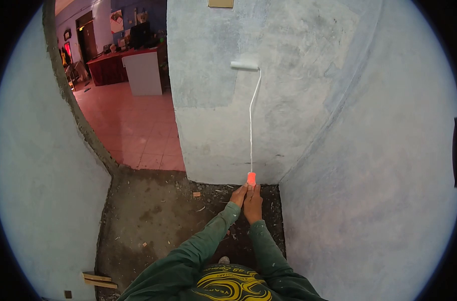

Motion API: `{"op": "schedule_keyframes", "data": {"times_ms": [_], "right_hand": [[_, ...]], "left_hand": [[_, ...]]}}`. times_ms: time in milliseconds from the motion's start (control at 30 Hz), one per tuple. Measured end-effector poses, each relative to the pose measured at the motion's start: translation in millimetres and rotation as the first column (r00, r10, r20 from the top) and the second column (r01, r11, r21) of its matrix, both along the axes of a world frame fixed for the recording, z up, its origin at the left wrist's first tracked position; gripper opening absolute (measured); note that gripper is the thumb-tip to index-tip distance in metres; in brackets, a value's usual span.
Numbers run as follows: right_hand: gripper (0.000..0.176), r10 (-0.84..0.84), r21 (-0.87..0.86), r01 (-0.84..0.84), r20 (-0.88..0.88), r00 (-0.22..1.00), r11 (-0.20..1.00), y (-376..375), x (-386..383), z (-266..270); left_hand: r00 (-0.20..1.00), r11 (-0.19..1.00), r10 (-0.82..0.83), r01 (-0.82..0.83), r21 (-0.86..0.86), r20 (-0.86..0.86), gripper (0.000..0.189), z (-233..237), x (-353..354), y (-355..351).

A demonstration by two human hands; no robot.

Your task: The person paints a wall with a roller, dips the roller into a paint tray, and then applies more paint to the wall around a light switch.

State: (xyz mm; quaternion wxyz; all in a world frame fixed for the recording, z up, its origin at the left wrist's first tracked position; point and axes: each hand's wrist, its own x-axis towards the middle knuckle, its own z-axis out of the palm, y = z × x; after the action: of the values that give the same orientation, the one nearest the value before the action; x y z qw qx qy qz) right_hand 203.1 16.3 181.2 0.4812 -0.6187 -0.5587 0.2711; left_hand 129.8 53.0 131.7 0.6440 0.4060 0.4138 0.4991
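Both my hands grip the orange handle (251,178) of a long paint roller. My left hand (237,195) and my right hand (252,202) sit side by side just below the handle's end. A thin white rod (251,125) runs up from the handle to the white roller head (244,65), which rests against the pale blue-grey wall (288,75) ahead of me. My sleeves are dark green and flecked with paint.
Bare walls close in on the left (43,175) and right (379,190). The floor (148,215) is rough dirt with rubble. A wooden scrap (99,280) lies at lower left. An opening leads to a red-tiled room (138,125) with a counter (143,72).
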Motion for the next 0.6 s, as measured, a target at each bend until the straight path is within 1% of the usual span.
{"op": "schedule_keyframes", "data": {"times_ms": [33, 100, 133, 200, 267, 300, 367, 433, 467, 500, 567, 600], "right_hand": [[0.029, 0.012, -0.049, -0.013, -0.017, 1.0, 0.999, -5, -1, 0], [0.029, 0.009, -0.067, -0.01, -0.013, 1.0, 0.998, -9, -1, -6], [0.029, 0.005, -0.08, -0.006, -0.008, 1.0, 0.997, -10, -1, -10], [0.03, 0.001, -0.075, -0.002, -0.016, 1.0, 0.997, -14, -3, -20], [0.03, -0.002, -0.067, 0.0, -0.023, 1.0, 0.998, -17, -3, -30], [0.031, -0.011, -0.065, 0.011, 0.006, 1.0, 0.998, -19, -4, -33], [0.032, -0.02, -0.067, 0.022, 0.036, 0.999, 0.997, -23, -4, -39], [0.028, -0.014, -0.104, 0.017, 0.032, 0.999, 0.994, -29, -5, -42], [0.028, -0.014, -0.108, 0.018, 0.031, 0.999, 0.994, -31, -5, -46], [0.029, -0.012, -0.125, 0.014, 0.02, 1.0, 0.992, -31, -5, -50], [0.029, -0.01, -0.144, 0.011, 0.008, 1.0, 0.99, -33, -5, -57], [0.033, 0.001, -0.144, -0.002, -0.007, 1.0, 0.99, -33, -5, -59]], "left_hand": [[1.0, 1.0, 0.001, -0.001, -0.005, 0.0, 0.053, -7, 1, -4], [0.999, 0.994, 0.041, -0.041, 0.103, -0.001, 0.052, -16, 2, -10], [0.999, 0.994, 0.042, -0.041, 0.097, -0.003, 0.052, -18, 1, -12], [1.0, 1.0, -0.016, 0.016, 0.003, 0.014, 0.051, -21, -1, -19], [0.999, 0.999, -0.033, 0.033, -0.031, 0.012, 0.05, -22, -4, -23], [0.999, 0.997, -0.049, 0.05, -0.061, 0.011, 0.05, -24, -4, -26], [0.999, 0.998, -0.024, 0.025, -0.061, 0.024, 0.05, -37, -3, -29], [0.999, 0.998, 0.001, 0.001, -0.06, 0.037, 0.05, -50, -3, -33], [0.999, 0.995, 0.008, -0.004, -0.097, 0.038, 0.049, -56, -3, -33], [0.999, 0.991, 0.015, -0.01, -0.133, 0.039, 0.049, -61, -3, -34], [1.0, 0.991, 0.004, 0.0, -0.135, 0.03, 0.049, -72, -4, -35], [1.0, 0.991, -0.006, 0.009, -0.134, 0.022, 0.049, -70, -4, -36]]}}
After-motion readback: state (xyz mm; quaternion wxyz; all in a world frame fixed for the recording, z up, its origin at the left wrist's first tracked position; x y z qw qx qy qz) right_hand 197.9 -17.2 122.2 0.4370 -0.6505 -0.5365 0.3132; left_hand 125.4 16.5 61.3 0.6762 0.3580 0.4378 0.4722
